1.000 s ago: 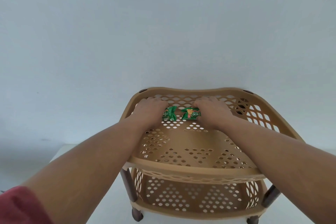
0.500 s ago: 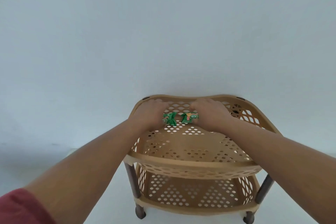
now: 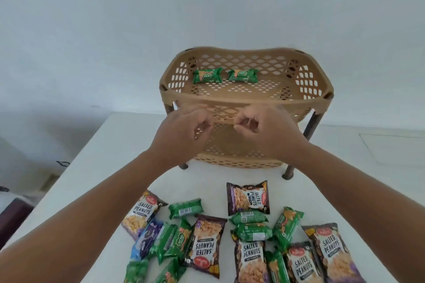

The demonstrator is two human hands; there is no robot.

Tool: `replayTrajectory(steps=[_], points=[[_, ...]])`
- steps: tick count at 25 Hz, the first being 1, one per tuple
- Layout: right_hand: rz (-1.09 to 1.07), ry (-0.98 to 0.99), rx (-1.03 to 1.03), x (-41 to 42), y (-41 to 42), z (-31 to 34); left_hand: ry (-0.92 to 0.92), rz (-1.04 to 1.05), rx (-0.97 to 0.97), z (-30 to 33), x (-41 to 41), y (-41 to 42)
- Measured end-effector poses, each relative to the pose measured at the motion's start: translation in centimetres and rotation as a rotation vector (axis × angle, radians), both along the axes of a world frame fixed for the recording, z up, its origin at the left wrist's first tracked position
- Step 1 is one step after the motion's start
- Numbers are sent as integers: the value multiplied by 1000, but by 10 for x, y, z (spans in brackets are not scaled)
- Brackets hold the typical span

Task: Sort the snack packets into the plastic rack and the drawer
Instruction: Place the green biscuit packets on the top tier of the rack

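A tan plastic rack with two perforated tiers stands on a white table. Two small green snack packets lie side by side at the back of its top tier, the left packet and the right packet. My left hand and my right hand hover in front of the rack at the level of its front rim, fingers loosely curled, holding nothing. Several packets lie on the table near me: purple salted peanut packets and green packets.
The white table ends at a left edge, with a drop to dark furniture below. A plain wall stands right behind the rack. Bare table surface lies to the right of the rack.
Both hands let go of the two green packets on the top tier and drew back toward me. The view tilted down, bringing the packets on the table into sight.
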State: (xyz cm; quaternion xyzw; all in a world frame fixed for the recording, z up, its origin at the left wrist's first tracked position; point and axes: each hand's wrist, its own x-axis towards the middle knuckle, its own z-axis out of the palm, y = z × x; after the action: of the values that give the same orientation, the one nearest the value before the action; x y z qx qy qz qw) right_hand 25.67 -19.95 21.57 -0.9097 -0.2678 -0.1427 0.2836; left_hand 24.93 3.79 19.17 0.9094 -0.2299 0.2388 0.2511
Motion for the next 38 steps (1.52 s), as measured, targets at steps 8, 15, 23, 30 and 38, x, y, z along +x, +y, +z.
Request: replayTrajectory(steps=[8, 15, 23, 30, 38], points=[[-115, 514, -355, -71, -71, -134, 721, -17, 47, -154, -98, -53], [-103, 584, -649, -102, -127, -190, 672, -32, 405, -200, -113, -112], [12, 323, -839, -92, -121, -211, 569, 33, 265, -199, -124, -114], [-40, 368, -808, -90, -128, -208, 655, 35, -160, -165, -129, -97], [10, 440, -515, -87, -137, -123, 370, -38, -213, -61, -102, -80]])
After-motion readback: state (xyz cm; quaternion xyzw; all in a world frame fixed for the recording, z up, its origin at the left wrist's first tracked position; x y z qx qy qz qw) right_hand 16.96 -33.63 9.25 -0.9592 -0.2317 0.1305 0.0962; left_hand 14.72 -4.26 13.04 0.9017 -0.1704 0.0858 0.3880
